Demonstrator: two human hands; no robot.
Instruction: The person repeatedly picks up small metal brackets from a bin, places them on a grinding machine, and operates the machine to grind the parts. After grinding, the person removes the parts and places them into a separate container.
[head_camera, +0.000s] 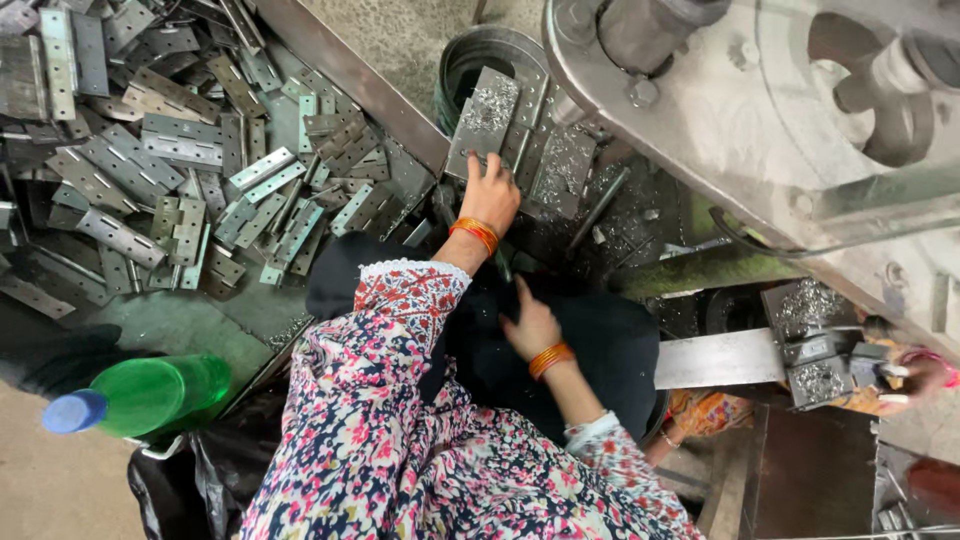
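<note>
Reaching left hand (490, 195) touching metal plate (484, 120), right hand (530, 325) spread on lap.

The person wears a loose floral garment, white cloth crowded with red, pink and dark blue blossoms, its long sleeves edged at the cuffs with narrow white lace trim. A cluster of thin orange-and-red bangles circles each wrist, above the left hand (490, 197) and the right hand (531, 325).

Workshop floor around a metal press

A green bottle (150, 395) with a blue cap is lying beside a black bag (190, 480); a grey machine (800, 140) is looming at the upper right.
</note>
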